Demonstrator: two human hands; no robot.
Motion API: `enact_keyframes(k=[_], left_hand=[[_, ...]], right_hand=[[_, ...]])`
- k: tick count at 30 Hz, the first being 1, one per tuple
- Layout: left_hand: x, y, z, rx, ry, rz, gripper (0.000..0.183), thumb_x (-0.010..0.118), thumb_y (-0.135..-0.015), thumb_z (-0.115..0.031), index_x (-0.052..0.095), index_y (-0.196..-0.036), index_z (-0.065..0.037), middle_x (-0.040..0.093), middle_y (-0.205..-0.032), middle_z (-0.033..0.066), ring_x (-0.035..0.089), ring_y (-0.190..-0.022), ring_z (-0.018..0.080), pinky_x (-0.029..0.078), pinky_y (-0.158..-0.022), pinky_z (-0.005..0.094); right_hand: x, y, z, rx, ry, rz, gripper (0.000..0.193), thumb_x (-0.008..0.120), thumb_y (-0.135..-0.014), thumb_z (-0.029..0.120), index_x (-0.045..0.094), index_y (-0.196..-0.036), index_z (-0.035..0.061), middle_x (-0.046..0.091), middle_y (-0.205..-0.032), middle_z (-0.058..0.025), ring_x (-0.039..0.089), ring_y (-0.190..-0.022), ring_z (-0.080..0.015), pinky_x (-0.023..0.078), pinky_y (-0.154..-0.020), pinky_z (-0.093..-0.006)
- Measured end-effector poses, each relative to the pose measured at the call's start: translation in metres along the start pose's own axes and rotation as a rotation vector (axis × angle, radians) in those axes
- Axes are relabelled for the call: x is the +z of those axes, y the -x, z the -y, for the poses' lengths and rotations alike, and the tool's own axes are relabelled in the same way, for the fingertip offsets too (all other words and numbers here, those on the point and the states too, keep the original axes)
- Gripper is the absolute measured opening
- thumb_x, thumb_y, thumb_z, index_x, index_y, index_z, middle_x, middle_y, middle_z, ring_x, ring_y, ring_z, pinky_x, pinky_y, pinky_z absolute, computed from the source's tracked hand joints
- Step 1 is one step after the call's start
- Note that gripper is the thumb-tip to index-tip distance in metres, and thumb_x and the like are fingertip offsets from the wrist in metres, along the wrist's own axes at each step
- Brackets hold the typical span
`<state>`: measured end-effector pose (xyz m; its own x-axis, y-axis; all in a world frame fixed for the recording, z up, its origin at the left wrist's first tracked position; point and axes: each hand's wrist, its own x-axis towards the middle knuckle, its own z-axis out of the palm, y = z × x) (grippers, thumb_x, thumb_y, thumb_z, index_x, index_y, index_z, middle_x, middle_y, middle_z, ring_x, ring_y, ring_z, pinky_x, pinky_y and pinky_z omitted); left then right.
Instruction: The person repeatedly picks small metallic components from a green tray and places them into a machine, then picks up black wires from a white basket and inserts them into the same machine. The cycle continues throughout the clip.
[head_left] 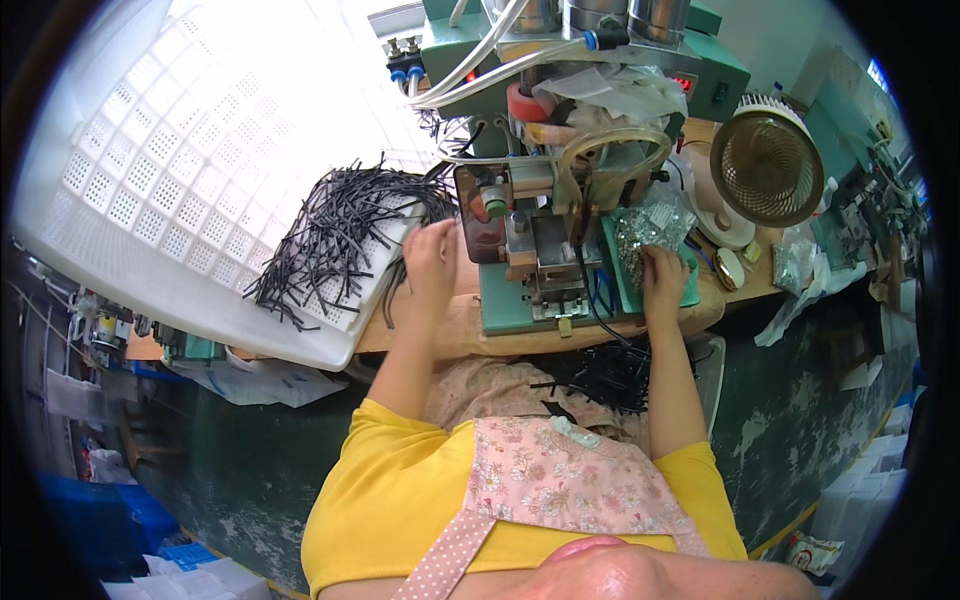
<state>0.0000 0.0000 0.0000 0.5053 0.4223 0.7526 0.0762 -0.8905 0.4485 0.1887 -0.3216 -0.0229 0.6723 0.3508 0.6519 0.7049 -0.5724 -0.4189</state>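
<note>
My left hand (430, 262) is raised between a heap of thin black strips (335, 235) and a green benchtop machine (505, 305). Its fingers are curled together, and I cannot make out anything in them. My right hand (664, 282) reaches into a clear bag of small shiny metal pieces (640, 232), which lies in a green tray (628, 300) beside the machine. The fingertips there are pressed together among the pieces; what they pinch is too small to tell. A metal fixture (556, 262) sits on the machine's base between my hands, with a black cable hanging down in front of it.
The strips lie on a large white perforated crate (190, 150) at the left. White hoses (500, 50) loop over the machine. A round fan (766, 168) stands at the right, near a small round case (729, 268). More black strips (605, 378) lie below the table edge.
</note>
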Motion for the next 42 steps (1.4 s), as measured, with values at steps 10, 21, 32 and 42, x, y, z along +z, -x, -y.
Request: enact_keyframes(k=[10,21,32,42], left_hand=[[0.016,-0.004,0.086,-0.094,-0.857,0.547,0.009,0.053,-0.082,-0.012,0.062,-0.084,-0.011,0.068,-0.087,0.0075,0.063,-0.091,0.0232,0.036,-0.087,0.0407],[0.020,0.010,0.092,-0.148,-0.723,0.418,0.014,0.059,-0.084,-0.024,0.061,-0.088,-0.011,0.065,-0.086,0.0067,0.063,-0.085,0.0254,0.038,-0.081,0.0411],[0.010,0.013,0.073,-0.293,-0.324,0.363,0.017,0.065,-0.085,-0.023,0.064,-0.084,-0.006,0.063,-0.085,0.0092,0.061,-0.080,0.0275,0.043,-0.072,0.0388],[-0.055,-0.025,-0.086,-0.662,1.063,0.124,0.018,0.048,-0.100,-0.020,0.052,-0.100,-0.003,0.057,-0.075,0.0021,0.047,-0.055,0.0057,0.038,-0.048,0.0195]], right_hand=[[0.000,-0.002,0.008,0.102,-0.188,-0.106,0.015,0.067,-0.083,0.002,0.064,-0.097,0.0045,0.057,-0.112,-0.0136,0.057,-0.098,-0.0326,0.048,-0.083,-0.0389],[-0.006,-0.005,0.005,-0.017,-0.018,-0.053,0.014,0.070,-0.080,0.008,0.058,-0.088,0.0077,0.059,-0.085,-0.0049,0.056,-0.082,-0.0245,0.035,-0.078,-0.0380],[-0.040,-0.040,0.109,0.022,-0.452,0.046,0.013,0.066,-0.083,0.008,0.065,-0.095,0.0083,0.065,-0.094,-0.0061,0.056,-0.089,-0.0271,0.043,-0.082,-0.0371],[-0.024,-0.041,0.140,0.338,-0.874,0.176,0.019,0.069,-0.082,0.011,0.056,-0.095,0.0056,0.064,-0.094,-0.0057,0.057,-0.090,-0.0264,0.046,-0.080,-0.0365]])
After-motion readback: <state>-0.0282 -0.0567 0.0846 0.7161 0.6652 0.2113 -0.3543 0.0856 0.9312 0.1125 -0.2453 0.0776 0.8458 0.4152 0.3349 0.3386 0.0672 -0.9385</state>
